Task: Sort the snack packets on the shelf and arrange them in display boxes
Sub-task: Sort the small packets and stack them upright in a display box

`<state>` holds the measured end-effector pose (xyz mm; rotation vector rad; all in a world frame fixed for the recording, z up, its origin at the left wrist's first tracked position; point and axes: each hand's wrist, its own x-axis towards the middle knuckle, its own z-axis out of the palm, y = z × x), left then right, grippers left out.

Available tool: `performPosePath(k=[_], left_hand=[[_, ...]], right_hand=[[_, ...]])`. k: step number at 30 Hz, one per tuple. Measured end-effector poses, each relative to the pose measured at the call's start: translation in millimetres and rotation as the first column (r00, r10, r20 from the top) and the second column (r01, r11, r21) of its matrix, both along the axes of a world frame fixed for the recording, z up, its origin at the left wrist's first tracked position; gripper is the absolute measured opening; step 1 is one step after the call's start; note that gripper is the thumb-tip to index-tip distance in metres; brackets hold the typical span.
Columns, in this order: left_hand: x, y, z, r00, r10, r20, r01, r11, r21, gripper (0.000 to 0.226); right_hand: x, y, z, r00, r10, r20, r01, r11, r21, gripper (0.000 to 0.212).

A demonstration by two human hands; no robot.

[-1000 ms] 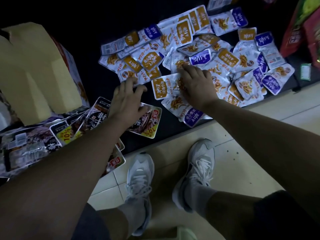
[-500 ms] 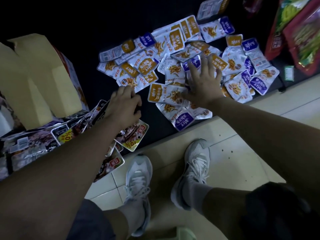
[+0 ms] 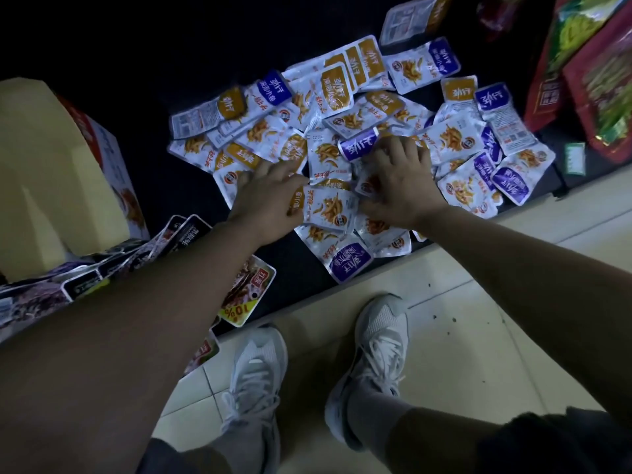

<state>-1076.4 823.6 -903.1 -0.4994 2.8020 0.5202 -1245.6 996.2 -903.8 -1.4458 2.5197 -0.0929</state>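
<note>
A heap of small white snack packets (image 3: 345,124) with orange or purple labels covers the dark shelf (image 3: 178,206). My left hand (image 3: 270,196) lies flat on the heap's near left side, its fingers over orange-labelled packets and its thumb side touching one orange-labelled packet (image 3: 330,208). My right hand (image 3: 398,181) sits just to the right with curled fingers, gripping a small packet (image 3: 367,184) below a purple-labelled one (image 3: 357,148). An open cardboard display box (image 3: 51,159) stands on the shelf at the left.
Dark packets (image 3: 171,241) with a yellow "10%" corner fan out under my left forearm at the shelf's front edge. Large red and green bags (image 3: 595,80) stand at the right. Below are pale floor tiles (image 3: 478,336) and my two white shoes (image 3: 372,354).
My left hand has left the dark packets and moved right onto the white heap. My right hand has drawn back from a flat spread and curled over packets beside it.
</note>
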Motion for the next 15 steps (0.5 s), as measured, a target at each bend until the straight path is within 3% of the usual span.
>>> performPosePath(k=[3,6,9,11,15], left_hand=[[-3.1,-3.3,3.8,0.986,0.026,-0.165,-0.014,0.997,0.071,0.033],[-0.4,-14.1,5.5,0.954,0.183,-0.237,-0.196,0.980,-0.031,0.031],[5.7,-23.6,2.8,0.937,0.338,-0.088,-0.347,0.929,-0.127,0.060],[6.3,-24.3,1.9,0.940,0.342,-0.010,-0.342,0.937,-0.072,0.074],[-1.4,-15.3,5.0,0.955,0.296,0.032,-0.298,0.946,0.125,0.076]], right_hand=[[-2.4,-7.5,0.0,0.999,0.004,0.041,-0.004,1.000,0.002,0.081],[-3.9,-9.3,-1.4,0.997,0.023,0.072,-0.019,0.998,-0.055,0.077],[-5.4,-4.5,-2.0,0.981,0.044,0.188,-0.011,0.985,-0.171,0.070],[-8.8,0.1,0.3,0.967,0.018,0.252,0.039,0.975,-0.220,0.064],[-18.2,8.7,5.5,0.980,0.039,0.197,-0.010,0.990,-0.144,0.061]])
